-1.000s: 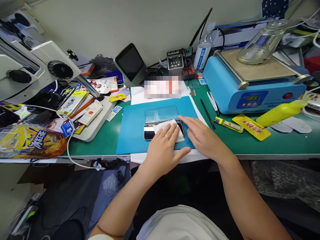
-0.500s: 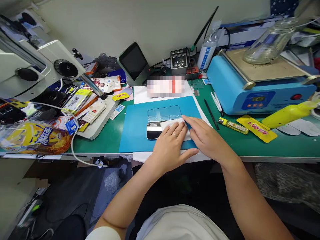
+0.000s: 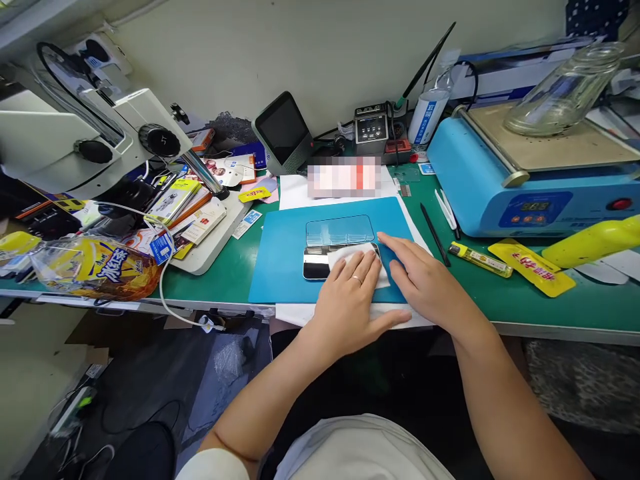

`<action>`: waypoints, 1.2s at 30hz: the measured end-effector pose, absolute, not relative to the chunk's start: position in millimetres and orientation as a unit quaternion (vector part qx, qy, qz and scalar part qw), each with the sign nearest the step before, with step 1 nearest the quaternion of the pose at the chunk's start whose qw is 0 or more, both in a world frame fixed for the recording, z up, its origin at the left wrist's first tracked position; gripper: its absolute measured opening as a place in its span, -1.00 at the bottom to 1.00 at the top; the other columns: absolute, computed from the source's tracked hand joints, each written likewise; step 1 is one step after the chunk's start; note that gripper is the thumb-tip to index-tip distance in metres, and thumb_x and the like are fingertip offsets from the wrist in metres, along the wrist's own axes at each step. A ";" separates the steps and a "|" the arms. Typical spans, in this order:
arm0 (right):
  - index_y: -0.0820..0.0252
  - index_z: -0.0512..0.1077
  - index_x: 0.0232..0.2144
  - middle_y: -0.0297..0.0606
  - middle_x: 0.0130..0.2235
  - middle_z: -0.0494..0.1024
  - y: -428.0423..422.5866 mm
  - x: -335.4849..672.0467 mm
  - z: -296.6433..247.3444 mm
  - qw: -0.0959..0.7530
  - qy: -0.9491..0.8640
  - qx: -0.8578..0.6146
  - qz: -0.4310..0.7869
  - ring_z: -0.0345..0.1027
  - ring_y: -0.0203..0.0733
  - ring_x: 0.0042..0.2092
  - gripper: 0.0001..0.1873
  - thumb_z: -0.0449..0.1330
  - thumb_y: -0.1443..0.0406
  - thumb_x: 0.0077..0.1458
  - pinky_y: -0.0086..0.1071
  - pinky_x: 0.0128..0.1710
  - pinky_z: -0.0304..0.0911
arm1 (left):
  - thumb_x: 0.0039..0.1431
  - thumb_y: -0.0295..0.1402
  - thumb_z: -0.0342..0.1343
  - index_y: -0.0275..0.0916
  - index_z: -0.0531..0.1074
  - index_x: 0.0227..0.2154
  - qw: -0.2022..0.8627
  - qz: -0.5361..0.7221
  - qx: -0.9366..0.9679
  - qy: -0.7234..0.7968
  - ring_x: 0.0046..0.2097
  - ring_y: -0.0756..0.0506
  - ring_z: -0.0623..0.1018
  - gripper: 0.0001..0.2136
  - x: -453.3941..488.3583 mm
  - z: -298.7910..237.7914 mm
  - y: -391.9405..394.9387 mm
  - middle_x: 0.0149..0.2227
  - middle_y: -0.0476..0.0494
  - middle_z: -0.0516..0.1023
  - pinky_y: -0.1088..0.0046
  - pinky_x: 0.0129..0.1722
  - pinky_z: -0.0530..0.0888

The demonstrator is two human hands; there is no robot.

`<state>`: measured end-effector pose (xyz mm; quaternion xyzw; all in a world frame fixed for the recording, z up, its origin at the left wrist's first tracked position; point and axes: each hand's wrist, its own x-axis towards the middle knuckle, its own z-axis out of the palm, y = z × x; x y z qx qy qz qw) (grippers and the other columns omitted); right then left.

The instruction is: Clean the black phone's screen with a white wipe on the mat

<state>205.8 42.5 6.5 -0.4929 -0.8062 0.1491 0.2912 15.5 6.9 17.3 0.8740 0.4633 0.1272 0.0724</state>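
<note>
A phone (image 3: 315, 267) with a dark glossy screen lies on a blue mat (image 3: 280, 260). My left hand (image 3: 347, 300), with a ring on one finger, rests flat on a white wipe (image 3: 383, 275) that covers the phone's right part. Its fingers are stretched and its thumb points right. Just beyond the phone is a clear, dark-edged glass sheet (image 3: 340, 230). My right hand (image 3: 425, 280) is beside the phone's right end, fingers extended and thumb apart, with nothing visible in it. Whether its fingertips touch the phone or mat, I cannot tell.
To the right are a black pen-like tool (image 3: 435, 235), white tweezers (image 3: 447, 212), a yellow lighter (image 3: 480, 260), a yellow packet (image 3: 533, 268) and a blue heating plate (image 3: 540, 200) bearing a glass jar (image 3: 565, 100). On the left stand a microscope (image 3: 140, 127) and a drink bottle (image 3: 100, 270).
The whole view has shifted, so the bench appears farther right. My left hand and the wipe have slid slightly toward me over the phone. My right fingertips are a little farther from the wipe.
</note>
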 end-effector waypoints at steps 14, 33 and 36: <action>0.14 0.26 0.35 -0.04 0.27 0.49 41.1 205.5 8.0 0.298 -0.806 -0.491 0.142 0.38 0.03 0.29 -0.47 -0.11 0.31 0.41 0.02 0.28 0.34 | 0.31 0.34 -0.17 -0.41 0.14 0.43 0.047 0.134 0.869 0.475 0.49 -0.30 0.17 -0.06 20.2 11.3 -10.3 0.48 -0.31 0.14 0.06 0.45 0.20; 0.11 0.23 0.38 -0.05 0.31 0.45 41.6 206.8 8.3 0.293 -0.815 -0.475 0.155 0.35 0.06 0.32 -0.46 -0.07 0.26 0.41 0.05 0.30 0.31 | 0.47 0.17 -0.26 -0.42 0.14 0.43 0.067 0.136 0.860 0.487 0.50 -0.24 0.14 -0.22 25.9 15.1 19.2 0.48 -0.29 0.15 0.09 0.47 0.17; 0.13 0.24 0.37 -0.04 0.31 0.45 41.4 206.7 8.6 0.293 -0.812 -0.480 0.157 0.35 0.06 0.31 -0.46 -0.07 0.27 0.41 0.05 0.30 0.30 | 0.47 0.15 -0.25 -0.44 0.15 0.42 0.070 0.137 0.860 0.486 0.50 -0.24 0.14 -0.22 26.5 15.9 13.1 0.48 -0.31 0.14 0.09 0.47 0.17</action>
